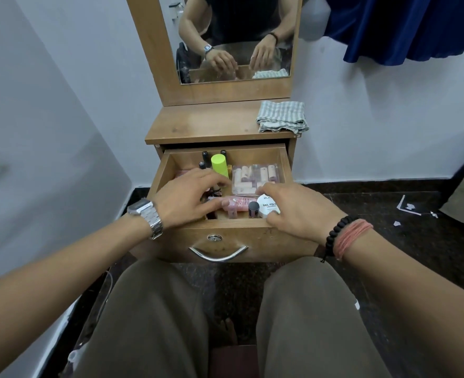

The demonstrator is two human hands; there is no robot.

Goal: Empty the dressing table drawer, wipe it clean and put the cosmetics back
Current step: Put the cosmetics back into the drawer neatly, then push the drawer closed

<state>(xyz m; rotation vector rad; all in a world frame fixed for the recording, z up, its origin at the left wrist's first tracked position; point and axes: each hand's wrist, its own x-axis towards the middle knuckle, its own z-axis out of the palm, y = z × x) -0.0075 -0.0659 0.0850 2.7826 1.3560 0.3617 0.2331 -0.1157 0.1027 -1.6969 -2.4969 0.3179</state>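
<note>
The wooden drawer [252, 241] of the dressing table stands pulled out, full of cosmetics. Inside are a lime-green tube [220, 165], black-capped bottles [205, 156], a clear case of small tubes [255, 177], a pink tube [237, 202], a dark-capped nail polish bottle [253, 209] and a white nail polish remover tub [267, 207]. My left hand [190, 196] reaches into the drawer's left side, fingers spread over small bottles. My right hand [299, 211] curls around the white tub at the front right. Whether either hand grips anything is unclear.
A striped grey cloth [282, 117] lies folded on the table top [198, 126] at the right. A mirror [236, 39] stands behind. A dark blue curtain [405, 25] hangs at the right. Paper scraps [408, 207] lie on the dark floor. My knees are under the drawer.
</note>
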